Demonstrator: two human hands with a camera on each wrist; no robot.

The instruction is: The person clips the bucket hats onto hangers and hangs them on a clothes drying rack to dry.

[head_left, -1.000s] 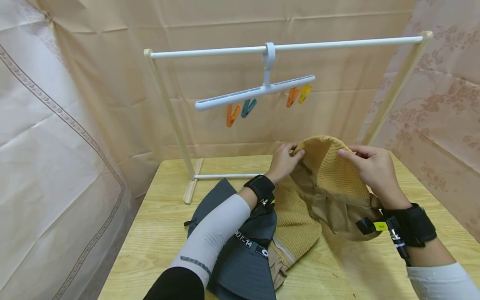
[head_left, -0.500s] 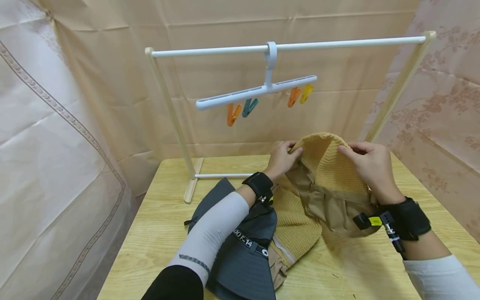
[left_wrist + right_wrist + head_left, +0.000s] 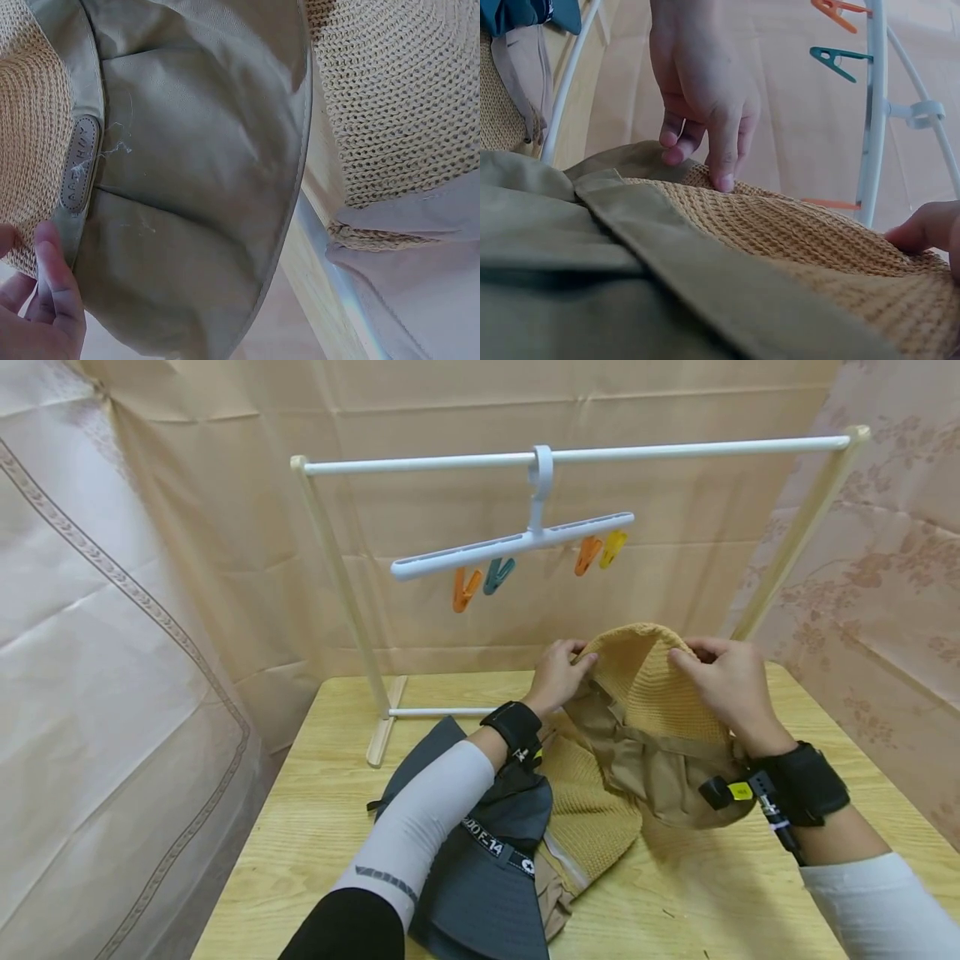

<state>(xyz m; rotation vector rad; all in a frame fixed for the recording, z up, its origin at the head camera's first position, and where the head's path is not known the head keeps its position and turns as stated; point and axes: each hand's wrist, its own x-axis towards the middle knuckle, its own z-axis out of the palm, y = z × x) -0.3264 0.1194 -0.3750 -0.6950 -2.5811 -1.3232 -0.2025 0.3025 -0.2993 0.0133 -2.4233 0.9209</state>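
Note:
Both hands hold up a sun hat (image 3: 675,710) with a yellow woven crown and a khaki cloth brim. My left hand (image 3: 558,677) pinches its left edge; my right hand (image 3: 731,693) pinches the right edge, thumb on the weave. In the left wrist view, the khaki brim (image 3: 195,150) fans out beside a band with a leather label (image 3: 79,165). The right wrist view shows the woven crown (image 3: 802,232) between the two hands. A second woven hat (image 3: 592,814) lies on the table below, partly under a dark grey hat (image 3: 480,885) with a lettered band.
Behind the hats stands a rack with a white top bar (image 3: 420,463). From it hangs a pale blue hanger (image 3: 480,556), tilted, with orange clothespins (image 3: 465,591), a teal clothespin (image 3: 497,577) and a yellow clothespin (image 3: 612,549). The wooden table (image 3: 300,827) lies beneath.
Both hands have shifted slightly left and up with the held hat. The hats on the table and the hanger stay in place.

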